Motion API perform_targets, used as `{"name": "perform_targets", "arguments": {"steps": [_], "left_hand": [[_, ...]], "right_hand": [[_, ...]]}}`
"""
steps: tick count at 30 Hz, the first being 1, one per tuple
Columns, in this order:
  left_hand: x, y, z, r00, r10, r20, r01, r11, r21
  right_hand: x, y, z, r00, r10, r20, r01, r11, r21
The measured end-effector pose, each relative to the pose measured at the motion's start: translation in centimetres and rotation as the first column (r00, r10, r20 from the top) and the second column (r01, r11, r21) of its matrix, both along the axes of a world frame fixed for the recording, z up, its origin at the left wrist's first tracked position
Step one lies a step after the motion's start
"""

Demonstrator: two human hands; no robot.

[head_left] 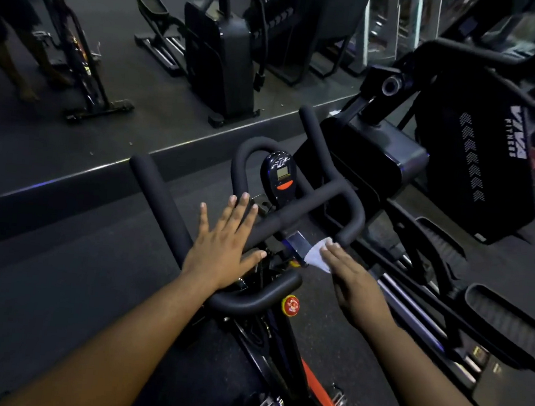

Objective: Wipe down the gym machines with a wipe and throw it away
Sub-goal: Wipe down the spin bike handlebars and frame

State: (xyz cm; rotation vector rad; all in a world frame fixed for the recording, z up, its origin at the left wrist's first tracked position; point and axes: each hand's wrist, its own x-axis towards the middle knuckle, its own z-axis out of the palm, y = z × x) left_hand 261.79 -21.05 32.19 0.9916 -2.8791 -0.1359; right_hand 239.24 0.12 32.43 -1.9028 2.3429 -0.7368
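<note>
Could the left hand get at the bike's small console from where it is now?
Probably yes. The left hand lies flat and open over the handlebar, holding nothing, and the console sits just beyond its fingertips with only open space between. The right hand, pressing the wipe, is off to the side.

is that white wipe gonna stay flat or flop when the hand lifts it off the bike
The wipe is probably floppy: it lies crumpled under the right hand's straight fingers. It looks thin, so likely very light. It may slide along the smooth metal bracket it is pressed against.
</note>
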Motion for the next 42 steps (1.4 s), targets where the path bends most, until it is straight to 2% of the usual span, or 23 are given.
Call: {"name": "perform_targets", "arguments": {"steps": [2,3,5,8,9,15,20,23,27,30,34,36,38,42], "left_hand": [[-0.6,-0.2,0.3,0.999,0.043,-0.027,-0.042,0.999,0.014],[-1.0,-0.4,0.6,0.996,0.077,-0.051,-0.075,0.996,0.042],[-2.0,-0.6,1.1,0.986,0.142,-0.087,-0.134,0.987,0.087],[-3.8,-0.8,1.3,0.985,0.163,-0.063,-0.161,0.986,0.041],[-4.0,-0.9,1.1,0.985,0.168,-0.044,-0.168,0.986,0.022],[-4.0,-0.6,0.6,0.977,0.205,-0.06,-0.207,0.978,-0.032],[-4.5,-0.7,0.5,0.975,0.214,-0.063,-0.218,0.974,-0.066],[-4.4,-0.6,0.5,0.975,0.217,-0.056,-0.22,0.974,-0.059],[-4.4,-0.4,1.0,0.973,0.224,-0.052,-0.227,0.973,-0.041],[-4.5,-0.2,1.3,0.973,0.228,-0.03,-0.229,0.973,-0.027],[-4.3,-0.2,1.4,0.972,0.236,-0.011,-0.236,0.971,-0.03],[-4.2,-0.1,1.3,0.971,0.239,-0.008,-0.239,0.97,-0.035],[-4.2,0.0,1.2,0.971,0.239,-0.004,-0.239,0.97,-0.032],[-4.3,-0.4,1.0,0.972,0.234,-0.006,-0.234,0.971,-0.049]], "right_hand": [[-1.9,-0.5,1.5,0.999,-0.046,-0.01,0.044,0.982,-0.182],[-3.2,-1.2,1.9,0.996,-0.089,0.0,0.086,0.971,-0.221],[-5.2,-2.3,1.8,0.991,-0.135,0.021,0.137,0.981,-0.139],[-7.5,-3.0,-0.6,0.999,-0.036,0.015,0.033,0.985,0.169],[-8.3,-3.1,-1.5,1.0,-0.014,0.011,0.012,0.979,0.205],[-13.3,-6.0,-1.4,0.998,-0.035,0.056,0.022,0.975,0.223],[-8.9,-3.7,-2.5,0.991,0.104,0.089,-0.111,0.991,0.079],[-8.6,-3.8,-3.0,0.984,0.171,0.057,-0.175,0.981,0.084],[-14.5,-6.7,-2.1,0.982,0.008,0.188,-0.042,0.983,0.179],[-17.1,-8.3,-1.8,0.962,-0.044,0.271,-0.031,0.963,0.268],[-13.9,-6.9,-1.9,0.97,-0.032,0.24,-0.017,0.98,0.198],[-12.0,-5.1,-2.1,0.981,0.034,0.192,-0.058,0.991,0.12],[-11.5,-4.1,-2.6,0.985,0.074,0.155,-0.091,0.99,0.11],[-14.9,-7.1,-2.6,0.947,-0.07,0.313,0.004,0.978,0.207]]}}
